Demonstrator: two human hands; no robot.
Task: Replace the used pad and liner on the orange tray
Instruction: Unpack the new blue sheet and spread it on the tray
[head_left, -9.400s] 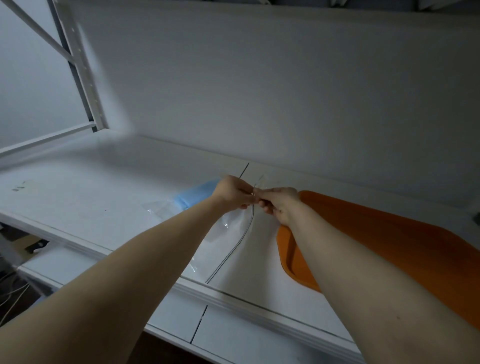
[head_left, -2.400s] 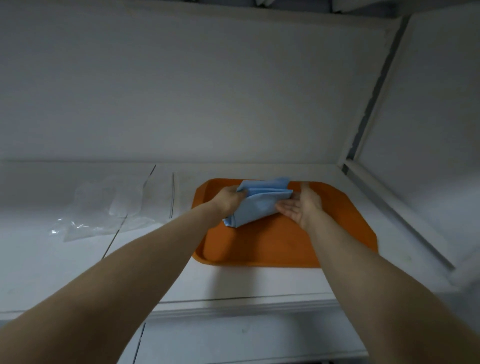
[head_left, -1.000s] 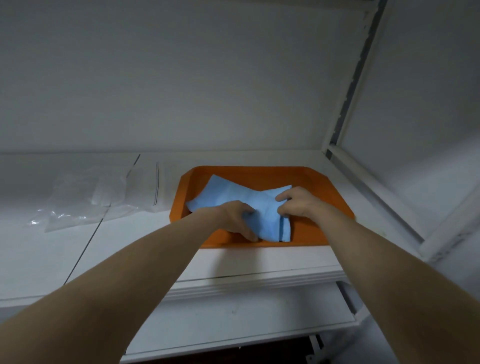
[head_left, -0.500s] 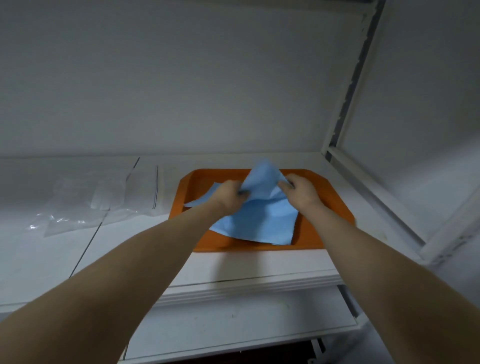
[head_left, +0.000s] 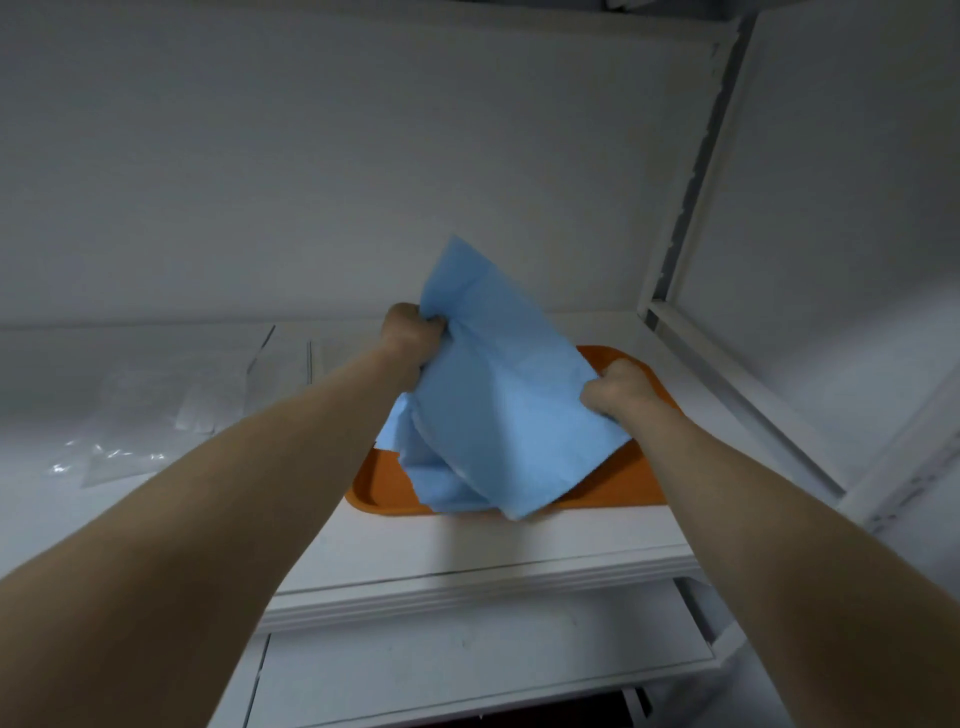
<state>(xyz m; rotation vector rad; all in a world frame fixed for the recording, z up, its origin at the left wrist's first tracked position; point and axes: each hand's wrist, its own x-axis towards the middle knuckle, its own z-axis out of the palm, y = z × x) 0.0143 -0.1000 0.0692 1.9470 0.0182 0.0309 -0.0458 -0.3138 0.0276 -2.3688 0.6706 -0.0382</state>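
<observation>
A light blue pad (head_left: 498, 395) hangs partly unfolded above the orange tray (head_left: 618, 483), which sits on the white shelf. My left hand (head_left: 410, 338) grips the pad's upper left edge, raised above the tray's far side. My right hand (head_left: 618, 389) pinches the pad's right edge, lower and over the tray's right part. The pad's lower folds droop into the tray and hide most of its floor. One corner of the pad sticks up toward the back wall.
An empty clear plastic bag (head_left: 156, 410) lies on the shelf (head_left: 467, 545) left of the tray. A white back wall stands close behind. A white upright frame post (head_left: 680, 208) and side panel close off the right. A lower shelf (head_left: 467, 670) shows beneath.
Both hands have lifted the blue pad up off the tray and spread apart, so the pad has opened wider. The left hand rose highest.
</observation>
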